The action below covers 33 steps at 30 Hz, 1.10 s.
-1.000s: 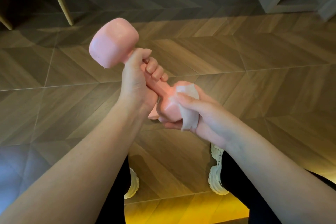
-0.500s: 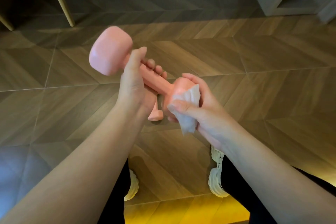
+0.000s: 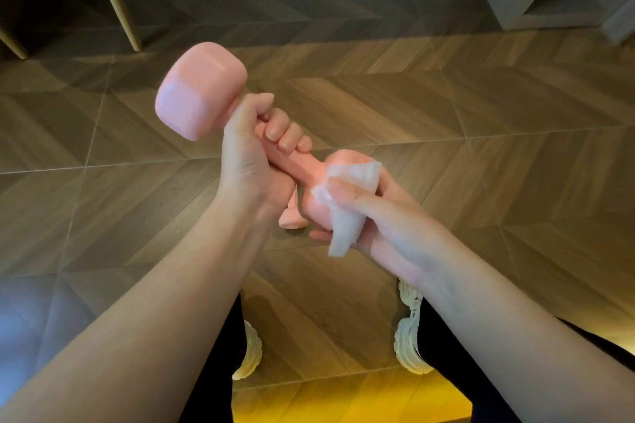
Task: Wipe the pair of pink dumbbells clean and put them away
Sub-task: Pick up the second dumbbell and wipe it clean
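Herringbone wood floor (dimly lit), wooden legs far left.

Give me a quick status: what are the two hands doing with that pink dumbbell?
Left hand grips smooth pink dumbbell by handle. Right hand holds white wipe against lower head. Second pink dumbbell on floor beneath; nothing blocking.

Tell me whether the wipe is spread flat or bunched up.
Bunched up. The wipe is crumpled in the right hand, its thumb pressing it onto the dumbbell, a loose tail hanging below.
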Tool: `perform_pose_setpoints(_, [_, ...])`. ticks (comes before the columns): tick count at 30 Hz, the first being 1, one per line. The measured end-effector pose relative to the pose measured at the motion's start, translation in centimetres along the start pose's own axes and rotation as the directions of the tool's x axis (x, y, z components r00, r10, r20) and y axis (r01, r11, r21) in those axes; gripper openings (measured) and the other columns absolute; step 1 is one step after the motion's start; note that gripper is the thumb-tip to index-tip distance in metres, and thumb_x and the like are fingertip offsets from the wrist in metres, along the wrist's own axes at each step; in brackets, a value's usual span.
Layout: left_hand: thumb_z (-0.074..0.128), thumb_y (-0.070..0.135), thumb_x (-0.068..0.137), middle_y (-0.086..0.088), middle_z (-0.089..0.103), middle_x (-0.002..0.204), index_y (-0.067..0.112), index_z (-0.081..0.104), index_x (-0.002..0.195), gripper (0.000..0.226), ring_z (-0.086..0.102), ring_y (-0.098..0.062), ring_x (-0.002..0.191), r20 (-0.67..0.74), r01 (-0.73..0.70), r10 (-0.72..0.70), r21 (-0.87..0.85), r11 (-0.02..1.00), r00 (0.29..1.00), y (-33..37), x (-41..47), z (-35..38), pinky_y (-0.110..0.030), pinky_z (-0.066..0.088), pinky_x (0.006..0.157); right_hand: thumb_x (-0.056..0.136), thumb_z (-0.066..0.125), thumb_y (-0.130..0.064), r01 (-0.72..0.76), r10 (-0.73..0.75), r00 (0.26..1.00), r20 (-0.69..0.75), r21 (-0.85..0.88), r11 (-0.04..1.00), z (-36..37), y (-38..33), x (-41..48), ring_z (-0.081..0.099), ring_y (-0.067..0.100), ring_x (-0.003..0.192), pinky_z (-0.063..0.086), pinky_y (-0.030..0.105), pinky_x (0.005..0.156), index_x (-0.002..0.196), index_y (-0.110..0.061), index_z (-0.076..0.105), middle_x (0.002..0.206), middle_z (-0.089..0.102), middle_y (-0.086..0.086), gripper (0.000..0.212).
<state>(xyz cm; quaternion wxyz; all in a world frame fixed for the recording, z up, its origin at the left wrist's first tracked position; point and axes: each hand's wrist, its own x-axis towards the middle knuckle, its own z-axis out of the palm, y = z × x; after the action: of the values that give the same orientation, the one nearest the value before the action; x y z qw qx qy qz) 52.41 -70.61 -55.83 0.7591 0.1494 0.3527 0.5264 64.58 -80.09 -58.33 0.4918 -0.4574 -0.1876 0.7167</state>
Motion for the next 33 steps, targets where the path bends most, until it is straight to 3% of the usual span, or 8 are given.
perform_pose_setpoints(3, [0.047, 0.010, 0.091, 0.005, 0.026, 0.046, 0.020, 0.033, 0.059, 0.036, 0.024, -0.012, 0.042, 0.018, -0.008, 0.008, 0.019, 1.000, 1.000, -0.2, -0.1, 0.4, -0.025, 0.032, 0.046, 0.073, 0.076, -0.045, -0.007, 0.008, 0.998, -0.069, 0.006, 1.000, 0.3, -0.2, 0.2, 0.071, 0.027, 0.094, 0.058, 0.048, 0.073, 0.127, -0.019, 0.058, 0.117, 0.070, 0.014, 0.062])
perform_pose_setpoints(9, [0.049, 0.012, 0.092, 0.006, 0.031, 0.048, 0.020, 0.037, 0.063, 0.033, 0.029, -0.010, 0.042, -0.026, -0.004, 0.004, -0.017, 1.000, 1.000, 0.2, 0.2, 0.0, -0.024, 0.034, 0.046, 0.076, 0.077, -0.015, -0.003, -0.002, 0.995, 0.097, 0.047, 0.999, -0.6, -0.3, -0.2, 0.061, 0.041, 0.117, 0.056, 0.058, 0.085, 0.135, -0.013, 0.050, 0.133, 0.057, 0.024, 0.065])
perform_pose_setpoints(13, [0.064, 0.018, 0.089, 0.003, 0.050, 0.056, 0.017, 0.051, 0.066, 0.027, 0.050, -0.012, 0.048, -0.167, -0.002, 0.013, 0.066, 0.998, 0.986, -0.3, 0.1, -0.3, -0.025, 0.046, 0.053, 0.061, 0.089, -0.013, 0.058, -0.068, 0.994, -0.087, -0.116, 0.992, 0.1, 0.7, 0.2, 0.067, 0.030, 0.109, 0.057, 0.055, 0.085, 0.125, -0.035, 0.056, 0.126, 0.060, 0.005, 0.075])
perform_pose_setpoints(17, [0.063, 0.019, 0.091, 0.006, 0.036, 0.051, 0.019, 0.044, 0.071, 0.028, 0.036, -0.010, 0.042, -0.224, 0.011, -0.007, 0.016, 1.000, 0.975, -0.2, 0.4, -0.4, -0.023, 0.041, 0.050, 0.063, 0.087, -0.035, 0.119, -0.154, 0.971, -0.185, -0.188, 0.975, 0.7, 0.9, 0.7, 0.071, 0.030, 0.100, 0.055, 0.063, 0.085, 0.120, -0.038, 0.057, 0.119, 0.067, 0.003, 0.064])
perform_pose_setpoints(21, [0.056, 0.014, 0.090, 0.006, 0.029, 0.050, 0.019, 0.040, 0.068, 0.028, 0.029, -0.011, 0.042, -0.173, -0.010, 0.009, -0.009, 1.000, 0.985, 0.4, 0.5, -0.3, -0.024, 0.036, 0.046, 0.079, 0.070, -0.035, 0.045, -0.047, 0.991, -0.123, -0.024, 0.999, 0.7, 0.4, 0.8, 0.061, 0.044, 0.115, 0.048, 0.069, 0.090, 0.131, -0.026, 0.054, 0.127, 0.063, 0.014, 0.055])
perform_pose_setpoints(26, [0.053, 0.013, 0.091, 0.006, 0.031, 0.049, 0.020, 0.038, 0.066, 0.030, 0.030, -0.010, 0.042, -0.076, -0.011, 0.014, 0.035, 0.999, 0.997, 0.3, 0.2, -0.6, -0.025, 0.036, 0.045, 0.077, 0.075, -0.015, -0.027, 0.025, 0.998, 0.064, 0.035, 0.999, 0.3, 0.3, 0.2, 0.060, 0.043, 0.117, 0.053, 0.062, 0.088, 0.134, -0.012, 0.050, 0.136, 0.054, 0.028, 0.062])
perform_pose_setpoints(29, [0.060, 0.016, 0.090, 0.003, 0.049, 0.055, 0.017, 0.048, 0.067, 0.026, 0.049, -0.013, 0.049, -0.091, -0.010, 0.019, 0.104, 0.995, 0.996, -0.2, 0.3, -0.3, -0.027, 0.047, 0.054, 0.077, 0.078, -0.031, 0.027, -0.031, 0.998, -0.049, -0.082, 0.996, 0.4, 0.7, 0.4, 0.064, 0.038, 0.106, 0.046, 0.071, 0.092, 0.127, -0.017, 0.055, 0.127, 0.061, 0.024, 0.057])
perform_pose_setpoints(33, [0.065, 0.019, 0.089, 0.001, 0.050, 0.055, 0.017, 0.047, 0.066, 0.028, 0.052, -0.015, 0.050, -0.138, 0.030, -0.011, 0.135, 0.990, 0.990, -0.7, 0.3, -0.3, -0.029, 0.050, 0.060, 0.084, 0.065, -0.051, 0.008, -0.021, 0.991, -0.129, -0.099, 0.995, 0.2, 0.5, 0.3, 0.064, 0.045, 0.110, 0.055, 0.059, 0.085, 0.119, -0.021, 0.066, 0.116, 0.069, 0.021, 0.047])
